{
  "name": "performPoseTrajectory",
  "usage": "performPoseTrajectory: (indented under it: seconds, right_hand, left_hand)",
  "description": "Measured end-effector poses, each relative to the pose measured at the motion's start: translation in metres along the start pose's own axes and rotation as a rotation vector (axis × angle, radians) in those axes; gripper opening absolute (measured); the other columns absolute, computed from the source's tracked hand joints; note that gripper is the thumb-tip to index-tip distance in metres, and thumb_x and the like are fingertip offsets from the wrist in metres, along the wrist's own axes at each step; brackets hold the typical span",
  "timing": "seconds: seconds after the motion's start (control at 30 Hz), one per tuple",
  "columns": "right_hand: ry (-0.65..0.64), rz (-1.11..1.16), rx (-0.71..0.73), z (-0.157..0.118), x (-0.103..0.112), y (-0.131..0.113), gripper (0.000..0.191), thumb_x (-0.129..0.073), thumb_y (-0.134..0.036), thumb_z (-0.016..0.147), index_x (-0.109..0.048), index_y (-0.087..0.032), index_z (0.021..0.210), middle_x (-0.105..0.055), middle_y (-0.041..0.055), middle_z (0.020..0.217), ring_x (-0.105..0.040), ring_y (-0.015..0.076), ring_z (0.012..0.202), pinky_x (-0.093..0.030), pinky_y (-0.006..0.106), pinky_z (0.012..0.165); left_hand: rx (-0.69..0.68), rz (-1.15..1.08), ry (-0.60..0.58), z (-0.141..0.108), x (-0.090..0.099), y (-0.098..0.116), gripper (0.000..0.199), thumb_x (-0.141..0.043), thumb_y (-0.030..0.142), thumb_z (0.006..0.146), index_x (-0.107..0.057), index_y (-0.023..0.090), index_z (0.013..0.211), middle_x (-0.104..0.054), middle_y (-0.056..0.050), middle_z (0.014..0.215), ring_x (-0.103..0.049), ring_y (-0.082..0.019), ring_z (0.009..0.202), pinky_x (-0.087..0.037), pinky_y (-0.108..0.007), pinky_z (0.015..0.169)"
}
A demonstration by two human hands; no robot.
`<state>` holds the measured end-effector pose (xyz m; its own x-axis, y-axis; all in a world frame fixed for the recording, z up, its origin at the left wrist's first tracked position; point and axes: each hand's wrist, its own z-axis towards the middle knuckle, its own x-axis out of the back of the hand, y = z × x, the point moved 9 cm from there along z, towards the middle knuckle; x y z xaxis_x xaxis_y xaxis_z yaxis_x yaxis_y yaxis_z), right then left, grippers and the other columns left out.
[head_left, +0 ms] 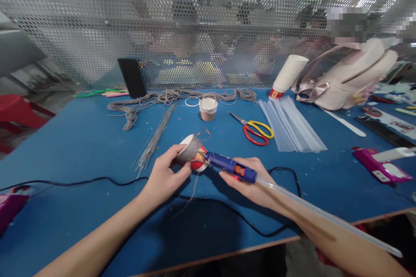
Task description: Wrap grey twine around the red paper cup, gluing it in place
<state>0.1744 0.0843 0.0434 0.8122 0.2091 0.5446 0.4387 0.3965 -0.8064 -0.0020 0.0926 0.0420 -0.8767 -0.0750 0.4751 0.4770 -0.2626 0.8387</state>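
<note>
My left hand [169, 171] is closed around a paper cup [191, 150] that lies tilted, its white mouth toward the upper left. Grey cord is wound round the cup's upper part, while red print shows near its base. A loose tail of cord [194, 190] hangs below it toward the table. In my right hand [251, 181] is a blue hot glue gun [227, 165], gripped with a long clear glue stick [325, 216] sticking out of its back. The gun's nozzle is at the red part of the cup, beside the cord; whether it touches cannot be made out.
Behind lie a small cord-wrapped cup [208, 110], grey cord [175, 95], thin wires [157, 138], scissors [253, 130] and clear strips [292, 125]. Stacked paper cups [289, 75], a phone [131, 78] and a backpack [351, 73] stand near the perforated screen [97, 39]. A black cable [227, 207] crosses the table.
</note>
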Motion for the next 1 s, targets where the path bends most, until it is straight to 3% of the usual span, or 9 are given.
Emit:
performPoseTrajectory:
  seconds: [0.33,0.6,0.83,1.0]
  right_hand:
    - [-0.052,0.006,0.013,-0.004,-0.007,-0.003,0.032,-0.060,-0.032,0.079,-0.041,-0.019,0.057,-0.038,-0.0060,0.052,-0.028,0.0066,0.048,-0.029,0.021,0.046]
    - [-0.035,0.060,-0.126,0.001,0.004,0.008,0.036,-0.056,-0.039,0.079,-0.038,-0.019,0.055,-0.033,-0.0062,0.050,-0.028,0.0069,0.048,-0.026,0.021,0.044]
    - [-0.066,0.057,-0.133,-0.002,0.001,0.007,0.019,-0.062,-0.033,0.077,-0.054,-0.017,0.070,-0.046,-0.0063,0.054,-0.033,0.0070,0.048,-0.032,0.020,0.047]
    - [-0.032,0.022,-0.046,-0.001,0.005,0.001,0.019,-0.062,-0.033,0.079,-0.053,-0.018,0.072,-0.052,-0.0030,0.065,-0.043,0.0090,0.056,-0.037,0.021,0.055]
  left_hand:
    - [0.012,0.005,-0.009,0.001,0.000,0.001,0.025,-0.054,0.028,0.072,-0.061,0.018,0.093,-0.068,-0.002,0.082,-0.062,-0.015,0.071,-0.052,-0.026,0.069]
    - [0.014,0.007,-0.013,0.000,0.000,-0.001,0.024,-0.054,0.029,0.073,-0.061,0.017,0.093,-0.066,-0.002,0.083,-0.061,-0.014,0.070,-0.051,-0.024,0.067]
    - [0.025,0.004,-0.017,0.002,0.001,0.001,0.026,-0.053,0.028,0.071,-0.061,0.017,0.093,-0.068,-0.002,0.083,-0.062,-0.015,0.072,-0.052,-0.026,0.068]
    - [0.035,0.018,-0.024,0.003,0.000,-0.002,0.026,-0.054,0.028,0.072,-0.062,0.017,0.094,-0.067,-0.002,0.083,-0.061,-0.015,0.070,-0.051,-0.026,0.066]
